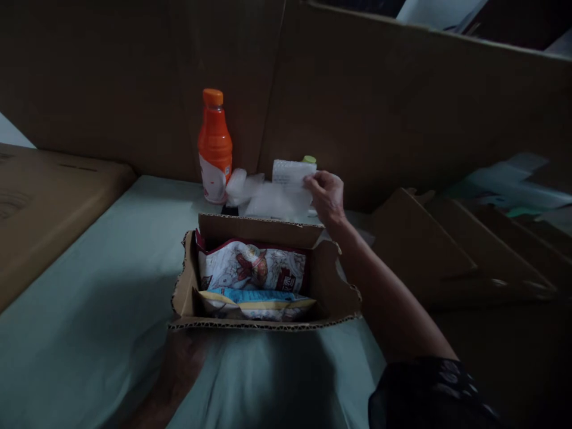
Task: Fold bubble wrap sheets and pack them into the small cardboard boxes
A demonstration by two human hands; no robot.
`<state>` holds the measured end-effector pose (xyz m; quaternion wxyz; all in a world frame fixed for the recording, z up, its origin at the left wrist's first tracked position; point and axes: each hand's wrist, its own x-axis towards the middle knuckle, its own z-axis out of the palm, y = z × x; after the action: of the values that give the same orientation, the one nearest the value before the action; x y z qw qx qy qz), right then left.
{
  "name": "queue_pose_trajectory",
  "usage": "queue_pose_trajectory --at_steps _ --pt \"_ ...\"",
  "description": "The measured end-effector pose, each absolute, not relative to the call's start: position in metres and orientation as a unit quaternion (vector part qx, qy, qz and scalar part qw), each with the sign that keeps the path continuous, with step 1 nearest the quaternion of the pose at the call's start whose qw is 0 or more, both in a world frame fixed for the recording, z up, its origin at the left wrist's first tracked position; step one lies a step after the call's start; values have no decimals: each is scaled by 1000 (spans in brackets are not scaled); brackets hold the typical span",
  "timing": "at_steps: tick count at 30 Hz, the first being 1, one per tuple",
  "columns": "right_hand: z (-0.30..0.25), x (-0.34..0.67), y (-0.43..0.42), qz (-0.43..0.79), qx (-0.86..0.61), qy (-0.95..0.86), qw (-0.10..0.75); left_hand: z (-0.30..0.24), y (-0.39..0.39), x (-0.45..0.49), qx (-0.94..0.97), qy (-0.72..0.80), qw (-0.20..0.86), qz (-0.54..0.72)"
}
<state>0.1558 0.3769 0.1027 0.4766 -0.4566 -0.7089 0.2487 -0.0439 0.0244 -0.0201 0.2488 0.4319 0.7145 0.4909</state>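
Behind the box [333,280], right hand [328,196] pinches a slip [290,174] over bubble wrap [268,204]. Left hand sits hidden under the box front, so I cannot tell its grip. I judge the slip mid-pickup; lifting calls for clearing the bottle [215,146].

The pale table cloth [89,280] lies open left of the cardboard box [333,286] (its raised flaps [259,229] fence the top), while the orange bottle [215,146], white wrapping [272,201] and cardboard wall [402,107] crowd the back and flattened cardboard [447,250] blocks the right.

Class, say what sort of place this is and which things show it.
Probably a packing area: an open cardboard box of snack packets, cardboard sheets behind, flattened cartons alongside, and the right hand holding white wrapping.
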Motion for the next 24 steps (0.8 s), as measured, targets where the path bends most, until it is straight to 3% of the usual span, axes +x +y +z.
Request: queue_pose_trajectory --at_steps 3,7,13,16,20,24 --pt "116 179 364 292 -378 -700 531 -25 23 -42 408 709 250 518" --pt "117 181 353 318 -381 -690 527 -32 21 -42 389 706 245 539" --pt "118 173 364 280 -476 -740 384 -21 23 -47 403 715 239 519" --pt "106 221 339 268 -485 -769 320 -20 23 -48 419 711 241 511" --pt "68 299 272 209 -508 -818 173 -27 24 -48 409 697 247 535" --pt "38 332 210 128 -557 -806 154 -28 26 -49 413 677 244 558"
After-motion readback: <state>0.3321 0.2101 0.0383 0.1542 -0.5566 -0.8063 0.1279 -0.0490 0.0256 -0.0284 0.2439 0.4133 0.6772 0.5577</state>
